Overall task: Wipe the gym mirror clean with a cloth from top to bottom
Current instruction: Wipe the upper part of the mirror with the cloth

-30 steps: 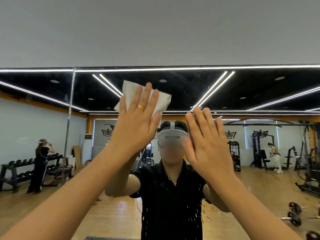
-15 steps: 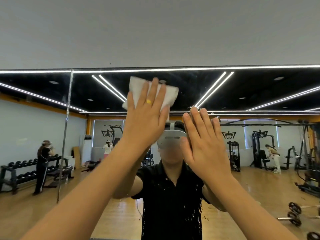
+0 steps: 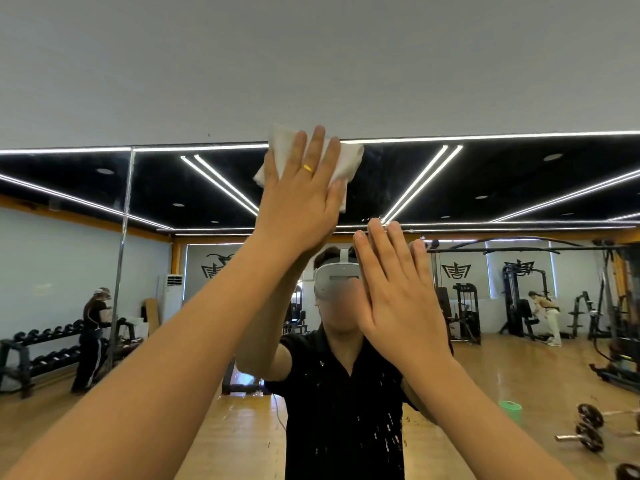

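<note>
1. Left hand (image 3: 301,202) is up high, fingers straight and spread. The palm presses the white cloth (image 3: 348,164) flat against the gym mirror (image 3: 519,188); it's a press, not a grip.
2. Right hand (image 3: 398,299) sits lower and to the right of the left, fingers straight and close together. It lies flat on the glass holding nothing, and I read it as a brace.
3. The cloth peeks out above and to either side of the left fingers. Its top corner laps over the mirror's upper edge onto the grey wall (image 3: 311,64) just above the fingertips.
4. That puts the wipe right on the top strip, so I'd call this the very opening of the top-to-bottom run.
5. Almost all of it is left: the whole stretch of glass below both hands looks untouched.
6. Well below the hands, white specks (image 3: 391,427) show over the dark shirt in the reflection. That's probably spatter waiting for the cloth, though I can't tell for certain that it's on the glass.
</note>
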The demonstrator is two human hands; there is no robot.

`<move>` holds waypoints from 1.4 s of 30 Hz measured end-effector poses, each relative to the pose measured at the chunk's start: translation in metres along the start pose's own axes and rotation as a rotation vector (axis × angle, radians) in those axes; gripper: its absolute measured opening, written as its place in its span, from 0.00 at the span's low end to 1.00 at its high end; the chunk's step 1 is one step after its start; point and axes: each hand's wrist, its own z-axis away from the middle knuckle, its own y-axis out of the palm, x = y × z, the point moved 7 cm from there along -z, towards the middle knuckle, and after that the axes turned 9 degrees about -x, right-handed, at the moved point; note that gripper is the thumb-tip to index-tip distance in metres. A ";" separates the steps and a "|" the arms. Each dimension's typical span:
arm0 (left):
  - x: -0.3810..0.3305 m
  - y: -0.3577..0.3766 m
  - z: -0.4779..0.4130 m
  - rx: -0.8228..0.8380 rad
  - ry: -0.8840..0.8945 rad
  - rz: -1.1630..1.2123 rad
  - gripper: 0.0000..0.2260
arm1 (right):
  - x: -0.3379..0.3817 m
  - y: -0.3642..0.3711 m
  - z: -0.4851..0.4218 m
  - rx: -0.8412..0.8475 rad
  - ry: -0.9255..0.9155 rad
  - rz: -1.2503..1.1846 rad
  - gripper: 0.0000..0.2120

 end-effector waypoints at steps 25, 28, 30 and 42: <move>0.003 0.006 0.083 -0.055 0.010 0.002 0.28 | 0.000 0.001 -0.002 0.040 0.009 -0.030 0.31; 0.003 0.004 0.084 -0.069 0.013 0.003 0.28 | -0.006 -0.008 -0.009 0.068 0.032 -0.104 0.30; 0.002 0.004 0.083 -0.057 0.018 0.002 0.28 | -0.024 -0.020 -0.018 0.071 0.068 -0.126 0.28; -0.013 0.005 0.062 -0.060 -0.026 -0.023 0.27 | -0.133 -0.035 -0.024 0.079 0.077 0.081 0.30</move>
